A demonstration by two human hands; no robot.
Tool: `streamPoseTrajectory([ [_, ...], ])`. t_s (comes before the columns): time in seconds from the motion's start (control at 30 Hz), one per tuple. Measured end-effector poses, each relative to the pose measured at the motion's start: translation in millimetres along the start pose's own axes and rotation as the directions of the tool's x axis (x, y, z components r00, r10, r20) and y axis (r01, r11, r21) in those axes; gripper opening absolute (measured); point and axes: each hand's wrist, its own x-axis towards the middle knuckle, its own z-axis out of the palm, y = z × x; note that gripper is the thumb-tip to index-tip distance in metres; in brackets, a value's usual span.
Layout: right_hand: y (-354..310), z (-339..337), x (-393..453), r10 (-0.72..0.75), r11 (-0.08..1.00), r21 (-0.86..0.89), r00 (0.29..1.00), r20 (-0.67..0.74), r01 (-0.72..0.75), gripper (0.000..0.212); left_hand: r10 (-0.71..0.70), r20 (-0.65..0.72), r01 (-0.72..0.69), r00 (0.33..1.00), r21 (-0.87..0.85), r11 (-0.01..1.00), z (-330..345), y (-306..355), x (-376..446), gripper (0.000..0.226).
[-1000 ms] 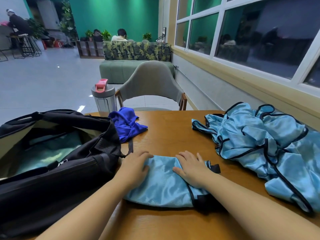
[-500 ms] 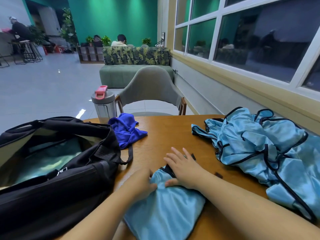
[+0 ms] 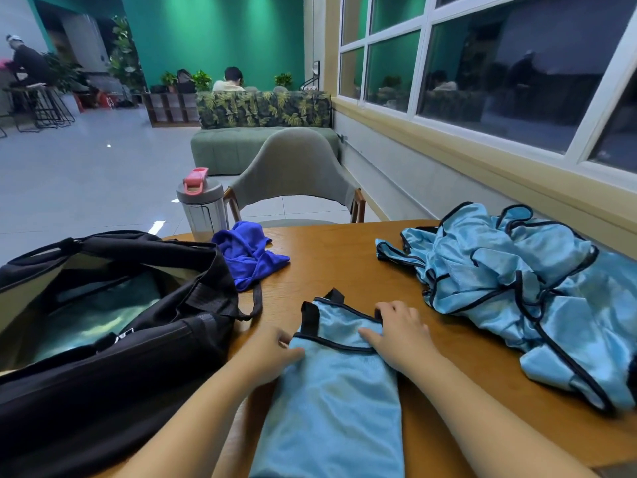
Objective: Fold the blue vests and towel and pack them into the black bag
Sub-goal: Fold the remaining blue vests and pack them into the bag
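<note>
The room was wide, with a green wall [image 3: 213,39], a pale tiled floor [image 3: 79,174] and a dark window [image 3: 499,63] running down the right. A wooden counter [image 3: 331,263] carried everything. Left of the fingers gaped the black bag [image 3: 113,339], open; right of them lay a heap of blue vests [image 3: 517,281]. Between both hands stretched a folded vest [image 3: 337,391]: the left hand [image 3: 272,353] gripped its left edge, thumb on top, and the right hand [image 3: 400,332] pressed it with curled fingers. Beyond the fingers lay the blue towel [image 3: 248,253], and behind it a bottle [image 3: 203,205].
</note>
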Motion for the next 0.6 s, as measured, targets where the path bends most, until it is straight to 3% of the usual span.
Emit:
streamPoseTrajectory([
  [0.1, 7, 8, -2, -0.077, 0.984, 0.165, 0.995, 0.061, 0.066, 0.054, -0.017, -0.05, 0.012, 0.999, -0.107, 0.994, 8, 4, 7, 0.032],
  [0.23, 13, 16, 0, -0.155, 0.949, 0.289, 0.985, 0.074, 0.128, 0.042, 0.104, -0.069, -0.116, 0.992, -0.199, 0.973, 16, 9, 8, 0.013],
  [0.37, 18, 18, 4, -0.199, 0.914, 0.374, 0.977, 0.078, 0.156, 0.029, 0.239, -0.089, -0.25, 0.967, -0.148, 0.957, 9, -3, 11, 0.01],
  [0.4, 17, 17, 5, -0.208, 0.905, 0.395, 0.975, 0.082, 0.16, 0.028, 0.273, -0.101, -0.285, 0.957, -0.129, 0.95, 6, -6, 13, 0.019],
  [0.47, 17, 15, 7, -0.219, 0.881, 0.443, 0.973, 0.076, 0.164, 0.031, 0.286, -0.12, -0.301, 0.951, -0.136, 0.944, 2, -9, 13, 0.04],
  [0.6, 18, 9, 4, -0.142, 0.844, 0.52, 0.99, -0.021, 0.132, 0.055, 0.265, -0.116, -0.28, 0.957, -0.139, 0.95, 0, 1, 10, 0.038],
])
